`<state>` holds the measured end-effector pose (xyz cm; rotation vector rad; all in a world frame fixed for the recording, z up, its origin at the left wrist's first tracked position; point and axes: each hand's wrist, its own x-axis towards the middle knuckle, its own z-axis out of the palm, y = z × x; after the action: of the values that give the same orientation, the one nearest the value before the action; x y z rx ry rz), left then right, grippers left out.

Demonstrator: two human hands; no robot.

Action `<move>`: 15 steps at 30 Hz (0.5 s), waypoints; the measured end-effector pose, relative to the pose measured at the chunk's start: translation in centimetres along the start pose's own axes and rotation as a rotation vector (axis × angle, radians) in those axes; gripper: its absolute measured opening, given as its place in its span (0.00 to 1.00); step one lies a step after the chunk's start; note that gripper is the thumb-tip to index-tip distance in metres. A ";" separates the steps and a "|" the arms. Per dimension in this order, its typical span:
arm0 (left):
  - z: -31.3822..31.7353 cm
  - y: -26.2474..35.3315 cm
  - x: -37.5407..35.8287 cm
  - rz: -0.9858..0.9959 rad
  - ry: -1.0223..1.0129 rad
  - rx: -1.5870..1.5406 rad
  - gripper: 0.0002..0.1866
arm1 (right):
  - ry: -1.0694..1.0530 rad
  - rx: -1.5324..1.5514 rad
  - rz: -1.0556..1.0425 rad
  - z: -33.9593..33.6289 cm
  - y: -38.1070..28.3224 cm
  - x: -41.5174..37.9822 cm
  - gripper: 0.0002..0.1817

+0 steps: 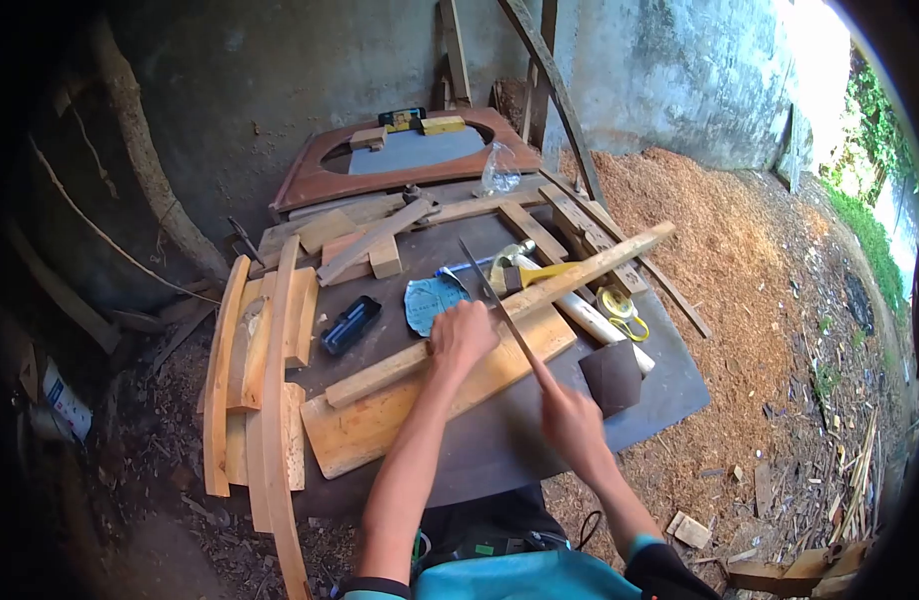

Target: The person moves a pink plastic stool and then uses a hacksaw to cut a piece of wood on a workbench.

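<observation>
My left hand [464,337] is closed around a long wooden strip [580,272], which lies slantwise across a wide flat board [400,420] on the dark table. In my right hand [572,418] is the handle of a long thin metal tool [495,298], perhaps a file or a saw; its blade crosses over the strip just right of my left hand. Blue sandpaper [430,302] lies beyond my left hand. A brown sanding sheet [612,378] rests right of my right hand.
Beyond the strip lie a hammer [513,256], a brush [540,276] and a yellow tape roll [616,302]. A blue-black case [351,325] sits left of centre. Curved wooden pieces [276,400] line the left edge. An oval-cut brown frame [310,180] stands behind.
</observation>
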<state>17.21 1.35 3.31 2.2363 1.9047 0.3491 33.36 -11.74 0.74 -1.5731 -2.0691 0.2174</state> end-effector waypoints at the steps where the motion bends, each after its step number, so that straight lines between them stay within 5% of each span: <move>1: -0.3 0.2 -0.1 -0.007 0.004 -0.010 0.08 | -0.013 0.022 0.001 -0.8 0.2 -2.0 0.38; 6: 0.2 0.0 -0.2 0.026 0.047 -0.031 0.09 | 0.194 0.105 -0.100 2.6 -0.3 4.4 0.36; 9: 0.2 -0.1 0.1 -0.012 -0.052 -0.042 0.12 | 0.100 0.047 -0.033 3.1 -0.3 7.3 0.35; 15: -0.5 0.2 0.2 -0.017 -0.030 -0.029 0.13 | -0.045 0.022 -0.029 -1.0 0.9 -1.2 0.37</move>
<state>17.24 1.50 3.81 2.1930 1.8908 0.3356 34.84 -12.78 0.81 -1.5372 -2.1158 0.2663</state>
